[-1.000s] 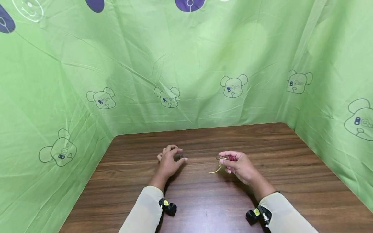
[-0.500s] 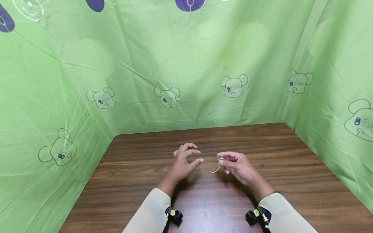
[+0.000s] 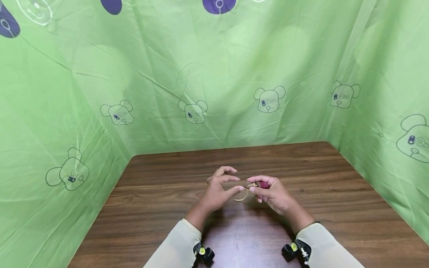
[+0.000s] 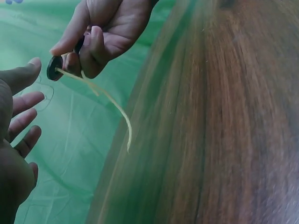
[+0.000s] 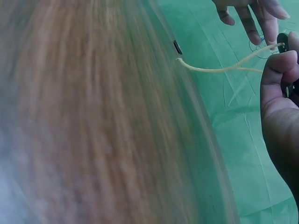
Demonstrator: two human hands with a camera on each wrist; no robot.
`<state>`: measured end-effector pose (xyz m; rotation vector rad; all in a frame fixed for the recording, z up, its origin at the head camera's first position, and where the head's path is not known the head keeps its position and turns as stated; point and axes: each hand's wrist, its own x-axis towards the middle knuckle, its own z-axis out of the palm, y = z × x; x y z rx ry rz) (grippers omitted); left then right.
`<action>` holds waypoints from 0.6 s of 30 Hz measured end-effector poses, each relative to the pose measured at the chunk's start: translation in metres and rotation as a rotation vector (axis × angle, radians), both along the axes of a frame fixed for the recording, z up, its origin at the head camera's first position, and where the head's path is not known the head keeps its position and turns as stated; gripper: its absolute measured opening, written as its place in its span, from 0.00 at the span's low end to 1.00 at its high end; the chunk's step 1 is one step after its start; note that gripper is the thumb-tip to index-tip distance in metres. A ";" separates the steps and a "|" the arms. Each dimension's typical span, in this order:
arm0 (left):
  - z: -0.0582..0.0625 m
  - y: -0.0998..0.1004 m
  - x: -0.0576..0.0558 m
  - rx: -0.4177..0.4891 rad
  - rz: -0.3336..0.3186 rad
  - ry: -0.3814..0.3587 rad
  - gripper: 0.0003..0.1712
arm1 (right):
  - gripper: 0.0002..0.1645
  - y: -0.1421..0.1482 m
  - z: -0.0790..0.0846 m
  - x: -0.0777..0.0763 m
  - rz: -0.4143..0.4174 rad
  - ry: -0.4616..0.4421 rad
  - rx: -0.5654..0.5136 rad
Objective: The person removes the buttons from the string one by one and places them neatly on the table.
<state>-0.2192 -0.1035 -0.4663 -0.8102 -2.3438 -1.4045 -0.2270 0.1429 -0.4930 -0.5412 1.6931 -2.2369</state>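
Observation:
My right hand (image 3: 276, 195) pinches a small spool-like thing (image 3: 263, 185) between thumb and fingers. It has dark round ends and a red middle. The dark disc (image 4: 54, 68) at its near end shows clearly in the left wrist view. A yellow string (image 4: 122, 114) comes out of that disc and hangs loose, its tip also in the right wrist view. Close by on the left, my left hand (image 3: 218, 191) holds nothing, thumb and fingers spread. Its thumb tip is a short way from the disc. My right fingers cover most of the spool-like thing.
The brown wooden table (image 3: 161, 178) lies under both hands. A small dark flat piece (image 5: 177, 47) sits near the table's edge in the right wrist view. Green cloth (image 3: 228, 74) with bear prints hangs around the back and sides.
My left hand has come away from a small dark spot on the table and moved right, up beside my right hand. The right hand stays almost in place, still pinching the spool-like thing.

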 end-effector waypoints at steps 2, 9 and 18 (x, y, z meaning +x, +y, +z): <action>0.000 0.000 0.000 0.032 -0.027 -0.024 0.14 | 0.17 -0.001 -0.001 0.000 0.006 0.009 0.000; -0.003 0.002 0.000 0.080 -0.080 -0.104 0.13 | 0.20 -0.004 -0.003 0.001 0.027 0.055 -0.002; -0.007 0.003 0.001 0.096 -0.106 -0.121 0.11 | 0.20 -0.006 -0.005 0.002 0.085 0.072 -0.037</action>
